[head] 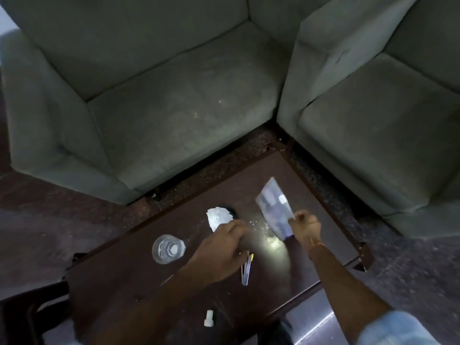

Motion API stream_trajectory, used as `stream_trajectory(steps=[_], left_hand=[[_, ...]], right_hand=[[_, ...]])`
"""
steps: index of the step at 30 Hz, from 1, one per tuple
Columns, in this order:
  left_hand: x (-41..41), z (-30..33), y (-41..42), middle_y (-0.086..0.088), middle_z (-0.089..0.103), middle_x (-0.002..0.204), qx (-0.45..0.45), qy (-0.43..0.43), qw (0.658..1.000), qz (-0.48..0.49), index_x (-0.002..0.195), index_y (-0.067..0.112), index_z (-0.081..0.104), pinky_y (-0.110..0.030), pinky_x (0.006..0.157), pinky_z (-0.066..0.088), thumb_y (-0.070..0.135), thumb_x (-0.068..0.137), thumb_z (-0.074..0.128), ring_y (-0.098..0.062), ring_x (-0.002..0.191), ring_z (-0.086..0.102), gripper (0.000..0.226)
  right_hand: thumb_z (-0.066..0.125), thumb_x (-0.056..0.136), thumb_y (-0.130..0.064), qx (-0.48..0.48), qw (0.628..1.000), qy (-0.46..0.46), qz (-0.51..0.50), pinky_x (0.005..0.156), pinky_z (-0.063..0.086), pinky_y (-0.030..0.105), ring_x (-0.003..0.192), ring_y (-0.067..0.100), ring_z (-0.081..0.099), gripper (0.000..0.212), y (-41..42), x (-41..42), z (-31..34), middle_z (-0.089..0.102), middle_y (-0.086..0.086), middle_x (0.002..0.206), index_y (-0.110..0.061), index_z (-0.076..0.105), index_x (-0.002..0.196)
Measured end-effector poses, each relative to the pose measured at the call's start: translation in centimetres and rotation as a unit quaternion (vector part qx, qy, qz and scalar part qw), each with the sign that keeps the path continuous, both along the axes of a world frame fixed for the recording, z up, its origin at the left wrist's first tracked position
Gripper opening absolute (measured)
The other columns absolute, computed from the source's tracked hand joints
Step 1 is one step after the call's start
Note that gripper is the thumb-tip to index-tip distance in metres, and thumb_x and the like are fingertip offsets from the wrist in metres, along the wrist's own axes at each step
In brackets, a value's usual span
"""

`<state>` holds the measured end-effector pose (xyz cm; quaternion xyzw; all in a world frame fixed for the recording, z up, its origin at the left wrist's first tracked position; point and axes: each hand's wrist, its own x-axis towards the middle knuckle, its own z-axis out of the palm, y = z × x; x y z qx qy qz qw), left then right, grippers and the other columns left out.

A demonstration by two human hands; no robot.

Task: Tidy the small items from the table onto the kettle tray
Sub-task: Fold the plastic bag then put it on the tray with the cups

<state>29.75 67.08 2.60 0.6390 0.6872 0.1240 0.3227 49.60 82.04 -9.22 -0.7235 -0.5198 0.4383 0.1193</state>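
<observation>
Nearest, at six o'clock, a small white cap (208, 318) lies on the dark counter (124, 282). Right hand (305, 224) pinches a blurred packet (275, 207) above centre; left hand (224, 245) grips crumpled white paper (217, 216), a glass (168, 248) at nine o'clock

The print on the packet (273, 210) pinched by the right hand (305, 226) is motion-blurred and cannot be read. The left hand (221, 250) has its fingertips smeared; contact with the crumpled white paper (217, 217) cannot be told. A dark round object (230, 209) is mostly hidden behind that paper. The metal tool (246, 270) is partly covered by the left hand, type unclear. The small white item (208, 318) is too small to identify. The table (139, 290) is cut off by the bottom edge.
</observation>
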Motion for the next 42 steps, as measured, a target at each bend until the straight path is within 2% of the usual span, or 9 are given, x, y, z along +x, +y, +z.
stream_trajectory(steps=[4, 9, 11, 14, 20, 23, 28, 34, 42], left_hand=[[-2.8, 4.1, 0.1, -0.003, 0.051, 0.141, 0.039, -0.018, 0.996, 0.083, 0.137, 0.016, 0.049, -0.026, 0.11, 0.03, 0.039, 0.079, 0.064, -0.021, 0.132, 0.045, 0.065], [-7.5, 10.6, -2.3, 0.003, 0.038, 0.147, 0.013, -0.142, 0.971, 0.191, 0.154, 0.016, 0.019, -0.032, 0.114, 0.032, 0.045, 0.07, 0.083, -0.012, 0.138, 0.034, 0.109], [-9.1, 12.8, -4.7, 0.008, 0.048, 0.134, 0.009, -0.242, 0.943, 0.227, 0.149, 0.015, 0.03, -0.028, 0.103, 0.044, 0.036, 0.073, 0.084, -0.011, 0.128, 0.047, 0.096], [-11.8, 15.5, -9.3, -0.006, 0.073, 0.107, 0.04, -0.365, 0.897, 0.245, 0.115, 0.009, 0.067, -0.03, 0.082, 0.057, 0.022, 0.086, 0.074, -0.02, 0.1, 0.068, 0.033], [-17.8, 17.1, -19.1, -0.009, 0.062, 0.078, 0.115, -0.287, 0.823, 0.477, 0.092, -0.006, 0.064, -0.034, 0.066, 0.046, 0.018, 0.092, 0.066, -0.019, 0.073, 0.055, 0.024], [-20.7, 17.8, -25.2, 0.001, 0.064, 0.09, 0.113, -0.24, 0.772, 0.577, 0.103, 0.017, 0.058, -0.021, 0.06, 0.049, 0.024, 0.088, 0.068, -0.012, 0.075, 0.061, 0.019], [-25.9, 20.2, -36.5, -0.002, 0.062, 0.11, 0.04, -0.32, 0.723, 0.611, 0.126, 0.039, 0.036, -0.03, 0.054, 0.056, 0.022, 0.078, 0.073, -0.018, 0.081, 0.069, 0.062], [-34.6, 21.5, -49.3, -0.014, 0.065, 0.09, 0.107, -0.294, 0.671, 0.672, 0.101, 0.012, 0.066, -0.032, 0.051, 0.056, -0.001, 0.081, 0.07, -0.023, 0.061, 0.065, 0.025], [-49.2, 15.3, -60.2, -0.015, 0.054, 0.064, 0.07, -0.357, 0.561, 0.744, 0.073, -0.01, 0.064, -0.02, 0.037, 0.046, -0.007, 0.083, 0.065, -0.014, 0.037, 0.055, 0.011]], right_hand=[[0.064, 0.074, -0.007, 0.094, 0.989, 0.075, 0.083, 0.063, 0.045, 0.019, 0.074, 0.01, 0.064, 0.02, -2.3, 0.4, 9.8, 0.071, -0.01, 0.075, -0.027, 0.066, 0.074], [0.073, 0.08, -0.004, 0.112, 0.947, 0.238, 0.185, 0.065, 0.049, 0.012, 0.072, -0.003, 0.063, 0.023, -8.0, -2.1, 22.1, 0.072, -0.014, 0.08, -0.026, 0.07, 0.082], [0.072, 0.082, -0.001, 0.1, 0.933, 0.295, 0.181, 0.07, 0.054, 0.021, 0.075, 0.004, 0.065, 0.024, -10.4, -4.3, 25.5, 0.073, -0.008, 0.082, -0.024, 0.071, 0.088], [0.07, 0.083, -0.002, 0.084, 0.918, 0.357, 0.152, 0.072, 0.059, 0.029, 0.077, 0.011, 0.068, 0.025, -14.0, -8.4, 28.6, 0.074, 0.0, 0.088, -0.019, 0.069, 0.102], [0.075, 0.084, -0.017, 0.086, 0.925, 0.349, 0.126, 0.07, 0.057, 0.035, 0.075, 0.019, 0.068, 0.037, -20.3, -18.9, 27.8, 0.073, 0.01, 0.086, -0.023, 0.058, 0.116], [0.077, 0.081, -0.024, 0.08, 0.928, 0.318, 0.176, 0.072, 0.055, 0.036, 0.074, 0.022, 0.066, 0.044, -24.3, -25.0, 26.9, 0.07, 0.012, 0.083, -0.024, 0.051, 0.117], [0.077, 0.08, -0.022, 0.052, 0.922, 0.314, 0.219, 0.066, 0.045, 0.03, 0.067, 0.015, 0.058, 0.026, -32.7, -33.3, 27.4, 0.062, -0.003, 0.072, -0.015, 0.054, 0.092], [0.063, 0.091, -0.012, -0.151, 0.866, 0.366, 0.304, 0.052, 0.054, 0.027, 0.064, 0.017, 0.062, 0.005, -41.8, -43.1, 28.2, 0.066, 0.008, 0.08, -0.012, 0.067, 0.093], [0.051, 0.082, 0.016, -0.18, 0.843, 0.291, 0.415, 0.065, 0.053, 0.027, 0.075, 0.016, 0.064, 0.044, -54.9, -56.9, 24.2, 0.07, 0.005, 0.094, -0.01, 0.065, 0.114]])
